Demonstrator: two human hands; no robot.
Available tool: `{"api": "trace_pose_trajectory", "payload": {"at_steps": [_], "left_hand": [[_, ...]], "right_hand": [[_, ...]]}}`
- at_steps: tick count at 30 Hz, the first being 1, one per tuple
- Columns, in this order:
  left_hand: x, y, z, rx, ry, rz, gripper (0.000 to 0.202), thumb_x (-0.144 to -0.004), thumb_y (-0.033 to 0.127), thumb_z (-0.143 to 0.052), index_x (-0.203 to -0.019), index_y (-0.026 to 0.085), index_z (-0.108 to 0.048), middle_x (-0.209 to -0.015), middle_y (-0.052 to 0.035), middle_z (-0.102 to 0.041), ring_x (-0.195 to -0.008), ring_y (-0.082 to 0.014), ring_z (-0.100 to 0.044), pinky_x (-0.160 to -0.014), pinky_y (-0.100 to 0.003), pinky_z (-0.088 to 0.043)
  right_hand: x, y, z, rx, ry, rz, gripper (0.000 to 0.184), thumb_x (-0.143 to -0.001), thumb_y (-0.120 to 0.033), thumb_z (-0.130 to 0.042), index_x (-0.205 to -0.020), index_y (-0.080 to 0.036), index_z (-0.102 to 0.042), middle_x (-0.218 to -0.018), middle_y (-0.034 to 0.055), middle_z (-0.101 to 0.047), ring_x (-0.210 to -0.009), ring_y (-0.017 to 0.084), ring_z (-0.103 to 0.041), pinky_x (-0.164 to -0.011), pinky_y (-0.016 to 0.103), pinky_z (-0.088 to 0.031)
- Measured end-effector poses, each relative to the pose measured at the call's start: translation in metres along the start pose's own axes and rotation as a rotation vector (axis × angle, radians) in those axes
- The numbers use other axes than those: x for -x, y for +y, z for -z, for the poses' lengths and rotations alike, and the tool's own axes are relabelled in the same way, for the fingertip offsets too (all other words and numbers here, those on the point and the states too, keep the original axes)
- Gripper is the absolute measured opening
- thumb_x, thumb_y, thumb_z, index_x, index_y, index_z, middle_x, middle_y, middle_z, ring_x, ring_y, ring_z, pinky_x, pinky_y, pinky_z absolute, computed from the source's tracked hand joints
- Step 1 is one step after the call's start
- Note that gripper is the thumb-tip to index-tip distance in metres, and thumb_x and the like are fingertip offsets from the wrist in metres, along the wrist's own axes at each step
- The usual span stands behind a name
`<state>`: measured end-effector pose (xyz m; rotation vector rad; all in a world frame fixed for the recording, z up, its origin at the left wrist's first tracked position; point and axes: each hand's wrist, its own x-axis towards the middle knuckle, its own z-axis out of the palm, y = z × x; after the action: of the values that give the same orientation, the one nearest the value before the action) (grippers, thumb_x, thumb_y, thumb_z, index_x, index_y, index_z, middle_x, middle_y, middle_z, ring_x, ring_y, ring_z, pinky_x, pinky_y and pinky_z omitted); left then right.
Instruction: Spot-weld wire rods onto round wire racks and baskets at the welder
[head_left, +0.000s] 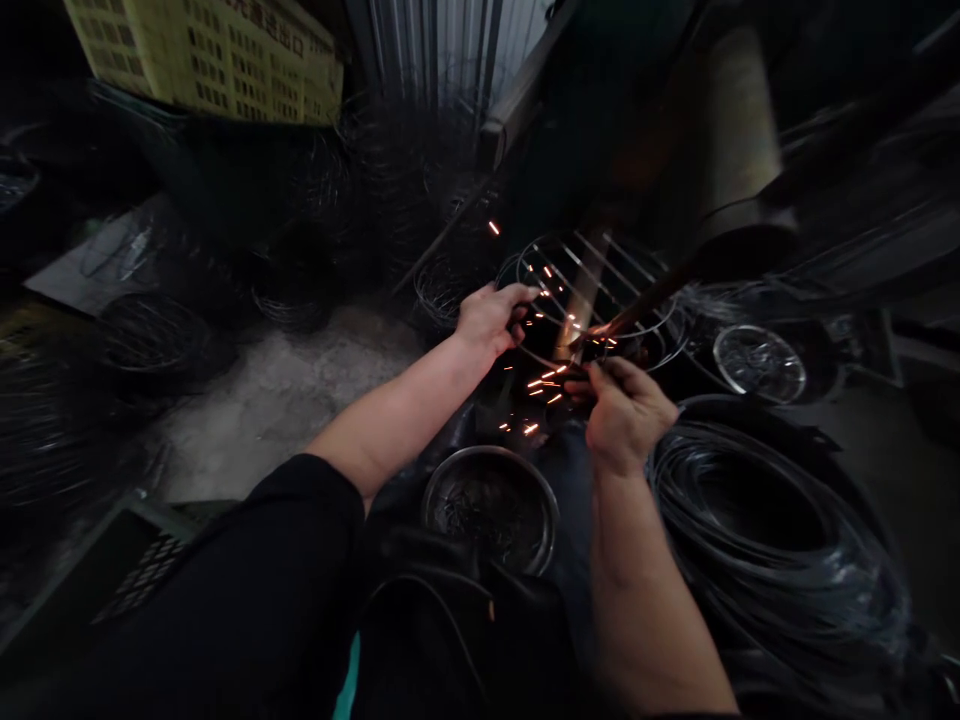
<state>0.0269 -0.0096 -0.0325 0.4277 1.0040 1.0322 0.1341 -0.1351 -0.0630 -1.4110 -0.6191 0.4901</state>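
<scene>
A round wire rack (636,263) with parallel bars is tilted in front of me at a spot-welding machine. My left hand (495,318) is closed at the rack's left rim, thumb and fingers pinched on it. To the right, my right hand (628,408) is closed near the rack's front edge; its fingertips sit by the sparks, and what they grip is too dark to make out. The machine's slanted rod (652,300) meets the rack's near edge, where orange sparks (551,378) fly. A metal bowl (491,457) with small dark metal pieces stands below, close to my lap.
Coiled wire (810,570) lies at the right, with a shiny round metal dish (759,364) behind it. A thick cylinder (742,130) of the machine hangs above. A yellow crate (217,60) tops a dark bin at the back left. A green crate (112,560) stands by my left elbow.
</scene>
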Motion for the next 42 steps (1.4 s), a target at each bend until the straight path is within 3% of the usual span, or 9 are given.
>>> {"api": "trace_pose_trajectory", "payload": {"at_steps": [4, 10, 15, 24, 27, 30, 34, 38, 42], "left_hand": [[-0.004, -0.002, -0.001, -0.003, -0.011, -0.009, 0.027, -0.059, 0.008, -0.076, -0.067, 0.017, -0.052, -0.059, 0.0033, -0.053, -0.054, -0.0084, -0.046, -0.052, -0.022, -0.030], [0.000, -0.001, 0.000, -0.036, -0.016, -0.011, 0.025, -0.061, 0.009, -0.074, -0.068, 0.017, -0.051, -0.061, 0.0030, -0.054, -0.056, -0.0095, -0.048, -0.052, -0.022, -0.031], [0.001, 0.000, 0.000, -0.036, -0.001, -0.009, 0.029, -0.058, 0.009, -0.077, -0.072, 0.018, -0.053, -0.061, 0.0034, -0.054, -0.058, -0.0099, -0.048, -0.053, -0.021, -0.032], [0.002, -0.001, -0.002, -0.006, 0.074, -0.006, 0.039, -0.055, 0.006, -0.078, -0.081, 0.019, -0.052, -0.063, 0.0042, -0.052, -0.059, -0.0102, -0.049, -0.054, -0.021, -0.032], [0.002, -0.002, -0.001, -0.013, 0.068, -0.009, 0.038, -0.055, 0.007, -0.078, -0.081, 0.019, -0.052, -0.064, 0.0037, -0.054, -0.059, -0.0100, -0.050, -0.054, -0.021, -0.032], [0.001, -0.002, 0.000, -0.027, 0.052, -0.023, 0.036, -0.057, 0.009, -0.078, -0.080, 0.019, -0.052, -0.064, 0.0034, -0.055, -0.059, -0.0097, -0.050, -0.053, -0.021, -0.033], [0.003, 0.000, 0.000, -0.039, 0.027, -0.025, 0.033, -0.058, 0.008, -0.076, -0.075, 0.018, -0.050, -0.061, 0.0044, -0.053, -0.057, -0.0088, -0.049, -0.053, -0.020, -0.033], [0.006, 0.004, -0.002, -0.039, 0.046, -0.025, 0.031, -0.059, 0.007, -0.074, -0.076, 0.019, -0.050, -0.060, 0.0048, -0.052, -0.056, -0.0095, -0.048, -0.051, -0.021, -0.033], [0.006, 0.005, -0.002, -0.032, 0.046, -0.034, 0.033, -0.057, 0.006, -0.074, -0.073, 0.019, -0.048, -0.062, 0.0041, -0.052, -0.057, -0.0103, -0.049, -0.050, -0.022, -0.032]], "right_hand": [[-0.002, -0.001, 0.008, 0.103, -0.015, 0.092, 0.024, -0.066, -0.036, -0.075, -0.079, -0.016, -0.071, -0.069, -0.0026, -0.064, -0.050, 0.013, -0.062, -0.049, 0.028, -0.055], [-0.014, -0.007, 0.036, 0.504, -0.270, 0.261, 0.032, -0.069, -0.032, -0.073, -0.098, -0.019, -0.076, -0.082, -0.0008, -0.072, -0.072, 0.017, -0.065, -0.079, 0.034, -0.056], [-0.022, -0.003, 0.040, 0.458, -0.378, 0.274, 0.036, -0.070, -0.032, -0.073, -0.103, -0.020, -0.076, -0.091, 0.0015, -0.076, -0.083, 0.020, -0.068, -0.087, 0.036, -0.054], [-0.023, 0.003, 0.036, 0.116, -0.333, 0.022, 0.038, -0.056, -0.029, -0.084, -0.091, -0.016, -0.075, -0.082, 0.0032, -0.074, -0.071, 0.020, -0.068, -0.067, 0.037, -0.059], [-0.017, -0.002, 0.037, 0.289, -0.312, 0.142, 0.034, -0.065, -0.031, -0.079, -0.097, -0.018, -0.075, -0.085, 0.0029, -0.074, -0.075, 0.021, -0.070, -0.076, 0.038, -0.059], [-0.003, -0.003, 0.043, 0.499, -0.122, 0.346, 0.032, -0.077, -0.032, -0.070, -0.105, -0.019, -0.074, -0.094, 0.0048, -0.075, -0.085, 0.022, -0.070, -0.087, 0.040, -0.056], [0.017, 0.012, 0.053, 0.432, 0.102, 0.390, 0.034, -0.080, -0.037, -0.067, -0.107, -0.016, -0.072, -0.096, 0.0076, -0.075, -0.081, 0.022, -0.072, -0.080, 0.040, -0.060], [0.018, 0.023, 0.047, 0.435, 0.064, 0.422, 0.034, -0.081, -0.038, -0.067, -0.107, -0.016, -0.070, -0.098, 0.0081, -0.075, -0.083, 0.022, -0.072, -0.082, 0.040, -0.060], [0.003, 0.013, 0.028, 0.492, -0.032, 0.473, 0.034, -0.084, -0.040, -0.064, -0.108, -0.017, -0.070, -0.096, 0.0077, -0.076, -0.076, 0.020, -0.071, -0.078, 0.037, -0.060]]}}
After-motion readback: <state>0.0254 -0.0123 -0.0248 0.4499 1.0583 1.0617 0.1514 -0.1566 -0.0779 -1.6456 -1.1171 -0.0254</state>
